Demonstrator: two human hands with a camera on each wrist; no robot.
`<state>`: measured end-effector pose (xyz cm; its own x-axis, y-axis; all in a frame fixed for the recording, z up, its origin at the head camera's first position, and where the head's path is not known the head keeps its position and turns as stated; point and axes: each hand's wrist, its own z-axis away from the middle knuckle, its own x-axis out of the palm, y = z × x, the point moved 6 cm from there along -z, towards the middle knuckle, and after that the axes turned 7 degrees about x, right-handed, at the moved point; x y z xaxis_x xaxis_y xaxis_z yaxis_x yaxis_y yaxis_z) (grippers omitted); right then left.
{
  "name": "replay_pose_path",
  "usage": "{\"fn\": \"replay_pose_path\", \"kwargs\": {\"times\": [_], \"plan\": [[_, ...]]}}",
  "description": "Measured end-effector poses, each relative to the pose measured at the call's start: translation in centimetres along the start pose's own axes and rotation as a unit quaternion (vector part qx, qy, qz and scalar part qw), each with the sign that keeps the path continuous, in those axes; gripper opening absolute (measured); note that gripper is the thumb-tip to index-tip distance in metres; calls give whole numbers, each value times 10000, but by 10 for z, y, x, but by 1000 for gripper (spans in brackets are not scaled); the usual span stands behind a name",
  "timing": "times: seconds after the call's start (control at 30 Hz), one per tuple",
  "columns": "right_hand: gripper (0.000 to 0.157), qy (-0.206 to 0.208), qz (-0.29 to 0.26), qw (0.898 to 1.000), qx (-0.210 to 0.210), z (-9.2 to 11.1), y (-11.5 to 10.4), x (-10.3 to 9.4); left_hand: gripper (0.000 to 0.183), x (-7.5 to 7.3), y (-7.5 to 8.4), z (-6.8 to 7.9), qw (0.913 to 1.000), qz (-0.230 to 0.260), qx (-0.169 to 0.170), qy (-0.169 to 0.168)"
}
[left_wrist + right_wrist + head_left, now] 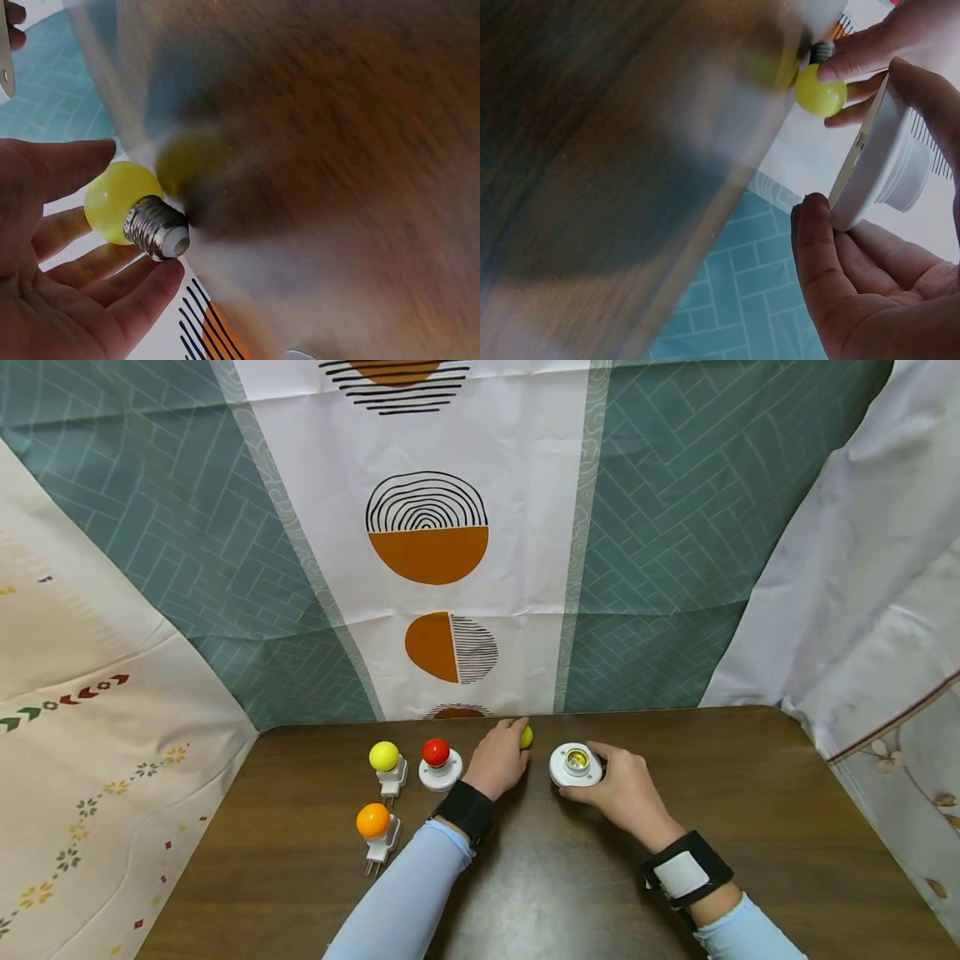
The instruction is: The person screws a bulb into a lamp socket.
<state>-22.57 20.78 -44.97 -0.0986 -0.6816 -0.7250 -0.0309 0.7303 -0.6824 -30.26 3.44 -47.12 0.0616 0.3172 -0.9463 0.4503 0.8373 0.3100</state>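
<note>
At the far edge of the table, my left hand [495, 762] has its thumb and fingers around a yellow light bulb [120, 199]. The bulb's silver screw base points away from the palm in the left wrist view, and the hand hides most of the bulb in the head view. My right hand [630, 789] grips a round white lamp holder [576, 766] by its rim, with the threaded socket facing up. In the right wrist view the lamp holder [874, 172] appears edge-on, held between thumb and fingers close over the table.
Left of my left hand, a red bulb [436, 752] sits in another round white holder [441, 776]. Farther left are a yellow bulb [383, 757] and an orange bulb [372, 821], each on a white plug adapter with prongs. A patterned cloth [652, 610] hangs behind the wooden table [750, 793].
</note>
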Motion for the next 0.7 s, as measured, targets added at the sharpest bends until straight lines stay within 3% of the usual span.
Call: {"fn": "replay_pose_path", "kwargs": {"times": [0.37,0.53,0.7], "plan": [[86,-59,-70,9999,-115,4,-2,-1,45,-11,4,13,9994,-51,-40,348],[87,-92,-139,9998,-129,7,-6,-2,44,-28,9,25,9963,528,-140,669],[87,-157,-223,9995,-157,10,-12,-4,45,-45,16,39,9875,1225,-55,989]]}}
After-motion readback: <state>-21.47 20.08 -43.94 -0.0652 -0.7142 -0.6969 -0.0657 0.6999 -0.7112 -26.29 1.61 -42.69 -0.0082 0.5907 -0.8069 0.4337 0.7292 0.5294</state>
